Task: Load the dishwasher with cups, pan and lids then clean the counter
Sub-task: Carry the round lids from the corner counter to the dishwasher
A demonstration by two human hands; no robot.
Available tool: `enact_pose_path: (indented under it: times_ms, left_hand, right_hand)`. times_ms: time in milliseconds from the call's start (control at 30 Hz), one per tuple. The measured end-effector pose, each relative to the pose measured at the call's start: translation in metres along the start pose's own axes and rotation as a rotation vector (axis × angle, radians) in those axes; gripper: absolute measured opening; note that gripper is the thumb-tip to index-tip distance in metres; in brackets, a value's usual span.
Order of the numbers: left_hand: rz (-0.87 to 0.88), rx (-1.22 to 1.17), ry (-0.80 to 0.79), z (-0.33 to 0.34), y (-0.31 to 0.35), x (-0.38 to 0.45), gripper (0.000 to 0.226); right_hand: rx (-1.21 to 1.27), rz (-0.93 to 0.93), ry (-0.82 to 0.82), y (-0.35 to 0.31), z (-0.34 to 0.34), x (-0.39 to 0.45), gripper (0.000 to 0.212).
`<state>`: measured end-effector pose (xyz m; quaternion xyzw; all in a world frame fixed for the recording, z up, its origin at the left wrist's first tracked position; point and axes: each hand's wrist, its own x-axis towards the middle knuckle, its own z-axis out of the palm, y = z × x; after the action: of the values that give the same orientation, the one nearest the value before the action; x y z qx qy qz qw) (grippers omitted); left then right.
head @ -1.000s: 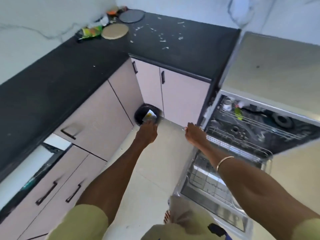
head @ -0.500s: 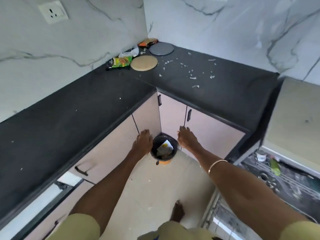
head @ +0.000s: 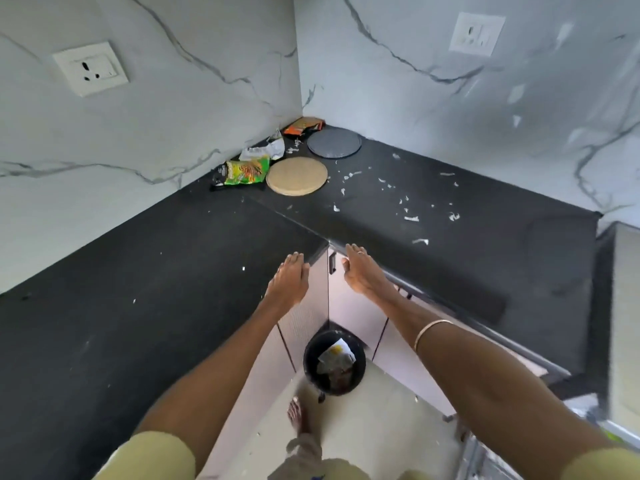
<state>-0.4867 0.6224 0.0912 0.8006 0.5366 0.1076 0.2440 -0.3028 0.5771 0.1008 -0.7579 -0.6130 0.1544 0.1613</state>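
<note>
Both hands are empty, fingers extended and relaxed. The left hand (head: 289, 282) and right hand (head: 362, 273) hover side by side at the inner corner edge of the black counter (head: 138, 289). White scraps (head: 411, 218) litter the counter's right section. Wrappers (head: 246, 171) and two round boards (head: 296, 176) lie toward the wall corner. A black bin (head: 334, 363) stands on the floor below.

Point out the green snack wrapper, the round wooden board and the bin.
green snack wrapper (head: 246, 172): head view, middle of its printed face.
round wooden board (head: 296, 176): head view, centre of its top.
bin (head: 310, 355): head view, left side of its black rim.
</note>
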Motion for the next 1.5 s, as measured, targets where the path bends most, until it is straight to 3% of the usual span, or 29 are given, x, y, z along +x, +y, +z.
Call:
enact_pose_path:
  times_ms: [433, 733, 900, 1033, 1167, 1300, 1400, 1500]
  left_hand:
    - [0.059, 0.088, -0.083, -0.065, -0.035, 0.216, 0.053]
    - [-0.083, 0.053, -0.078, -0.076, -0.043, 0.308, 0.052]
    - [-0.267, 0.087, 0.029, -0.080, -0.041, 0.351, 0.043]
    - [-0.501, 0.035, 0.037, -0.081, -0.038, 0.382, 0.035]
    - [-0.660, 0.022, 0.006, -0.072, -0.041, 0.407, 0.049]
    - [-0.824, -0.059, 0.017, -0.066, -0.034, 0.420, 0.058]
    - [-0.900, -0.179, 0.079, -0.063, -0.033, 0.431, 0.061]
    - [-0.968, -0.259, 0.104, -0.059, -0.043, 0.439, 0.085]
  right_hand:
    - [-0.052, 0.095, 0.094, -0.005, -0.026, 0.200, 0.051]
    - [-0.072, 0.108, 0.038, 0.015, -0.040, 0.313, 0.045]
    - [-0.034, 0.138, 0.021, 0.028, -0.054, 0.371, 0.041]
    - [0.163, 0.247, 0.099, 0.037, -0.061, 0.414, 0.039]
    - [0.386, 0.397, 0.106, 0.048, -0.056, 0.458, 0.037]
    - [0.963, 0.743, 0.054, 0.062, -0.038, 0.504, 0.002]
    - [1.348, 0.914, 0.058, 0.061, -0.029, 0.532, 0.007]
    - [1.447, 1.025, 0.111, 0.058, -0.025, 0.554, 0.011]
